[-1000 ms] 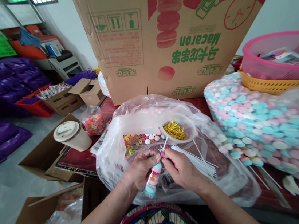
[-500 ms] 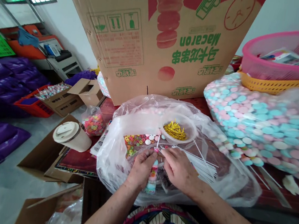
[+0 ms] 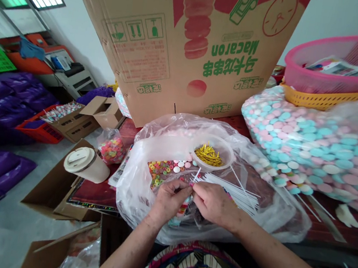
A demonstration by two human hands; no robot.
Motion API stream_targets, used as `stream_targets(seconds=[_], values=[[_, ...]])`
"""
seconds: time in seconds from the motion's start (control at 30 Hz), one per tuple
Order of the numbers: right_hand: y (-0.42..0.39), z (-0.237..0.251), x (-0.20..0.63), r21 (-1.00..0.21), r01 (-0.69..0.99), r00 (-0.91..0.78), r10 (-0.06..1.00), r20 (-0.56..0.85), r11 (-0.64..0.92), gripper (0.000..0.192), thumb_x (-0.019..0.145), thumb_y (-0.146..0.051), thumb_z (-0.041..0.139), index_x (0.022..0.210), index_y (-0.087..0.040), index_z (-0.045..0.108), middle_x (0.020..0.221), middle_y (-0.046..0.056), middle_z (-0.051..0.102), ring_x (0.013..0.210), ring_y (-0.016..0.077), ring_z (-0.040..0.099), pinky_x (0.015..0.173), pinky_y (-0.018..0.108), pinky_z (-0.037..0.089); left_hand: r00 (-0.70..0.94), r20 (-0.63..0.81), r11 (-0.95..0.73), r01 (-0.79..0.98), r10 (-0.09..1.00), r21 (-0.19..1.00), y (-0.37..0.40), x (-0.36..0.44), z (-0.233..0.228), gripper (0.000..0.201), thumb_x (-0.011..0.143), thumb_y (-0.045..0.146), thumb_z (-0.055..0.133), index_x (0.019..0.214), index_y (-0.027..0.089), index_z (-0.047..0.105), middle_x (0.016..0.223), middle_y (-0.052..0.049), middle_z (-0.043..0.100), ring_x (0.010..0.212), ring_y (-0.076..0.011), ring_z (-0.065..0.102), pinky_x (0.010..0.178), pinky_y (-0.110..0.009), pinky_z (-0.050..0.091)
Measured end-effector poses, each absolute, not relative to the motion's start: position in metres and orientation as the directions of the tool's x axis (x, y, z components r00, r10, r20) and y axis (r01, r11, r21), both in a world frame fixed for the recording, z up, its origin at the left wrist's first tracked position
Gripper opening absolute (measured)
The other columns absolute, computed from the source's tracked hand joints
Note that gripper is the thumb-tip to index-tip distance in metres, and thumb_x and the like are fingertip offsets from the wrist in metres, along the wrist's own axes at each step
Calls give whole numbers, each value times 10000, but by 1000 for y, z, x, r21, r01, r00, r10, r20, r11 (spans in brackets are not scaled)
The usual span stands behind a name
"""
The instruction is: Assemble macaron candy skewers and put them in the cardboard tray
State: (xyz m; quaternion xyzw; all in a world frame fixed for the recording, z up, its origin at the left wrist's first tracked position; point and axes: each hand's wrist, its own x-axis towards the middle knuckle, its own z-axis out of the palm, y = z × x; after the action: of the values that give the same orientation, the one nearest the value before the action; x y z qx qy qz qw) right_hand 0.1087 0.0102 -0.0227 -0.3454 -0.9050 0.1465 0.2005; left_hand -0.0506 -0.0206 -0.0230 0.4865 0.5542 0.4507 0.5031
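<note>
Left hand (image 3: 170, 198) and right hand (image 3: 212, 202) meet fingertip to fingertip near the table's front edge, both pinched narrow on a white stick (image 3: 196, 174) threaded with a candy stack (image 3: 182, 207). The stack hangs below and between the hands, largely hidden by them; the stick tip pokes up just beyond the fingertips.

Risks, as judged: a slack pinch could let pieces slide off the stick; the crinkled plastic bag (image 3: 144, 199) beneath gives uneven support.

Further out: ring candies (image 3: 161, 171) just left, spare sticks (image 3: 234, 189) right, a bowl of gold ties (image 3: 209, 154) beyond, within reach of a careless knock.
</note>
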Motion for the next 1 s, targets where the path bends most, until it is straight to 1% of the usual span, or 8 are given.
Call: stream_targets(seconds=[0.17, 0.23, 0.33, 0.43, 0.63, 0.8, 0.9, 1.0], values=[[12, -10, 109, -742, 430, -397, 846, 356, 514, 284, 896, -219, 373, 613, -212, 349, 555, -36, 414, 532, 108, 380, 538, 246, 282, -232, 45, -19, 111, 972, 994, -27, -48, -30, 306, 686, 402, 773, 897, 200, 685, 870, -36, 666, 836, -188, 565, 811, -280, 431], [6, -1, 106, -800, 371, -268, 879, 394, 472, 283, 897, -252, 387, 620, -213, 345, 574, -32, 418, 558, 108, 390, 563, 244, 306, -313, -112, 124, 20, 943, 992, -31, -48, -30, 493, 677, 491, 768, 1067, 220, 633, 912, -44, 664, 849, -193, 579, 802, -291, 444], [-10, 9, 98, -860, 247, -400, 855, 330, 447, 260, 842, -226, 432, 596, -207, 350, 571, -29, 421, 569, 108, 390, 559, 247, 301, 54, -497, 488, -308, 866, 816, -34, -59, -11, 651, 730, 726, 563, 1108, 197, 601, 739, -38, 644, 646, -191, 594, 634, -313, 472], [-16, 11, 91, -981, 149, -650, 760, -3, 123, 245, 719, -189, 481, 513, -201, 349, 471, -49, 368, 480, 91, 335, 485, 238, 259, 217, -357, 417, -538, 908, 733, -36, -84, 23, 782, 707, 859, 366, 1098, 233, 622, 621, -15, 624, 530, -184, 576, 547, -318, 473], [-8, 19, 83, -946, 30, -495, 817, -295, -324, 147, 653, -215, 484, 513, -208, 440, 370, -91, 300, 361, 66, 208, 380, 227, 156, 421, -375, 484, -187, 826, 855, -42, -96, 35, 714, 705, 791, 513, 975, 168, 734, 681, -91, 694, 750, -259, 665, 718, -372, 519], [-19, 15, 67, -811, -39, -585, 672, -455, -583, 175, 634, -196, 455, 478, -219, 379, 324, -85, 310, 314, 71, 195, 360, 232, 141, 289, -202, 307, -384, 936, 871, -36, -74, 25, 840, 682, 830, 480, 1057, 116, 714, 988, -156, 717, 1047, -316, 619, 943, -427, 460], [-13, 14, 73, -858, -108, -488, 779, -395, -502, 206, 685, -219, 436, 501, -221, 344, 348, -87, 292, 340, 77, 197, 381, 231, 165, -45, -176, 153, -319, 983, 935, -33, -78, 26, 624, 695, 727, 603, 833, 135, 743, 833, -103, 730, 897, -256, 649, 885, -365, 487], [-7, 17, 84, -998, -23, -290, 955, -57, -66, 255, 704, -183, 477, 490, -194, 339, 448, -64, 332, 470, 78, 307, 464, 213, 238, -202, -164, 162, -25, 966, 986, -34, -86, 27, 477, 716, 633, 654, 635, 165, 689, 643, -29, 674, 701, -186, 615, 723, -283, 496]])
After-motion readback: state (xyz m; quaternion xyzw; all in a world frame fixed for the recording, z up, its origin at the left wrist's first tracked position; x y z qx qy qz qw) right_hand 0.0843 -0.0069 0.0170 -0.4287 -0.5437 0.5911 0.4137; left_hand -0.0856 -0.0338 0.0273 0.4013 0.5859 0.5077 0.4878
